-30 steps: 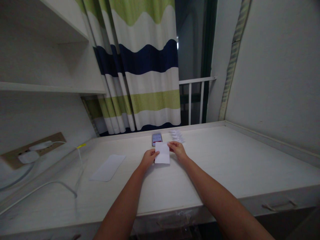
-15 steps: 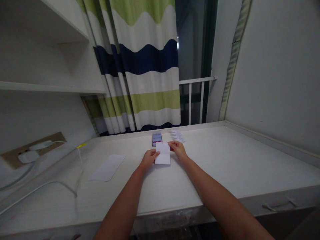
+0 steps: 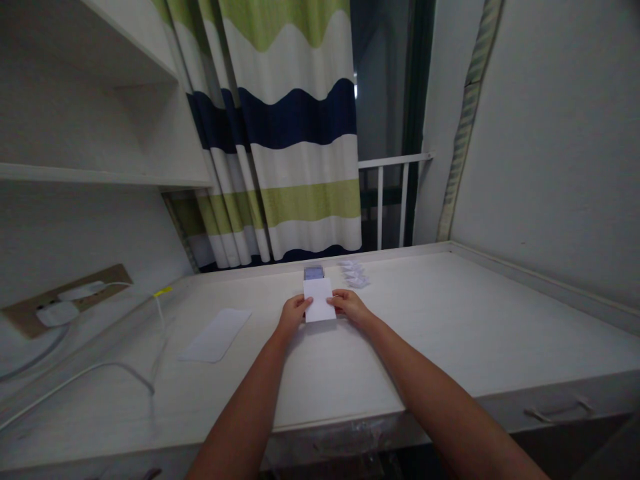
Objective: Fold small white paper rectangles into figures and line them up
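Right now, the left hand (image 3: 294, 316) and right hand (image 3: 350, 305) are on one white paper sheet (image 3: 319, 300), fingers (image 3: 331, 301) pinching its two side edges, out near the far edge of the white surface (image 3: 450, 333). Just behind, the sheet covers most of one phone (image 3: 313, 273); a single small cluster of folded paper pieces (image 3: 354, 273) lies beside it, and one pale rectangular sheet (image 3: 215, 335) sits well off left.

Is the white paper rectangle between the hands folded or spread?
Looks spread: the white paper lies flat, no crease visible, between left hand and right hand.
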### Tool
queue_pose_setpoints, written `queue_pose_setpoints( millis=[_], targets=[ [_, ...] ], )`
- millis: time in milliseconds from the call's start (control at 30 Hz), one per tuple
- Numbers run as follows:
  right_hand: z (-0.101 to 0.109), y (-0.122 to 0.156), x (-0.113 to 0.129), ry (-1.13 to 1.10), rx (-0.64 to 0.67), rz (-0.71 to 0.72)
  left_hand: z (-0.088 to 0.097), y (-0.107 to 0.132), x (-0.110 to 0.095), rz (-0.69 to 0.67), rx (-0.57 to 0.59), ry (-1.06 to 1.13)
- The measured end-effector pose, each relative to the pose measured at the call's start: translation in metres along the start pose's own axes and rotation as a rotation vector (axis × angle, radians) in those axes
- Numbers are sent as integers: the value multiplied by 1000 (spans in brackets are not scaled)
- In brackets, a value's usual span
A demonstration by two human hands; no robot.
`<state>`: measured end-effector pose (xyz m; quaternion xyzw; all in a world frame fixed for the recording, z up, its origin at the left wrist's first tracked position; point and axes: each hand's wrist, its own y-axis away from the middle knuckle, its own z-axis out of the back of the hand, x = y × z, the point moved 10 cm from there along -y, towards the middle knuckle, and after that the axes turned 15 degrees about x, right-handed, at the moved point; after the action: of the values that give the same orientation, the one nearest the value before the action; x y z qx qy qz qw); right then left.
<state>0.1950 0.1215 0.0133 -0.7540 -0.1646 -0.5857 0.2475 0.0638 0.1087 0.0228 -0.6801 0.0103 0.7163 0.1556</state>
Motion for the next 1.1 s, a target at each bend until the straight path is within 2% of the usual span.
queue_pose_setpoints(
  millis=[67,267,500,633,767,900,1100],
  targets=[
    [-4,-1,0,21,40,14,0,-1,1,5,-4,22],
    [-1,-2,0,6,31,31,2,-4,7,17,-9,44],
    [-5,1,3,-18,36,22,1,-1,4,9,-8,41],
    [-2,1,1,-43,14,11,-8,-1,10,41,55,179],
    [-1,1,-2,-74,8,1,-15,-1,8,19,99,318],
    [3,-1,-6,-121,-22,1,-16,1,4,26,96,371],
    [1,-5,-8,-138,13,21,-15,2,6,50,72,383]
  ],
)
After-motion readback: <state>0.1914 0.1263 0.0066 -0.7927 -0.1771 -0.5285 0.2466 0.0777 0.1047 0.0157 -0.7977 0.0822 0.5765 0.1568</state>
